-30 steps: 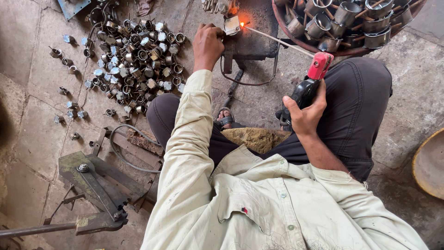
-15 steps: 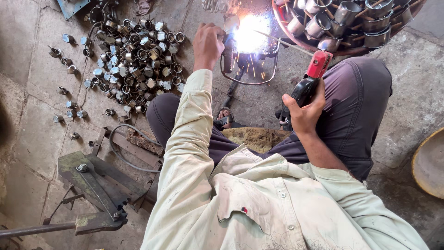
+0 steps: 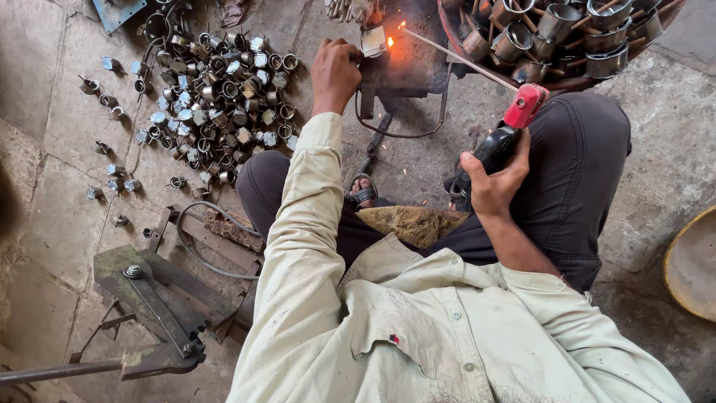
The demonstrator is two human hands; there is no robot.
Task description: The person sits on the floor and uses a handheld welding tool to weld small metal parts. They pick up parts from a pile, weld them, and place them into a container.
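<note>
My left hand (image 3: pixel 335 73) pins the part (image 3: pixel 373 41) at twelve o'clock; my right hand (image 3: pixel 494 177) grips the holder (image 3: pixel 507 130), rod (image 3: pixel 455 56) angled to the glowing joint.

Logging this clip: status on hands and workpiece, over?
Left hand holds small metal piece. Right hand grips electrode holder; rod tip glowing at piece. Nothing between.

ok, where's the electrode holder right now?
In the head view, the red-and-black electrode holder sits right of centre in the right hand, above the dark-trousered knee, its rod reaching up-left to the glow beside the left hand.
</note>
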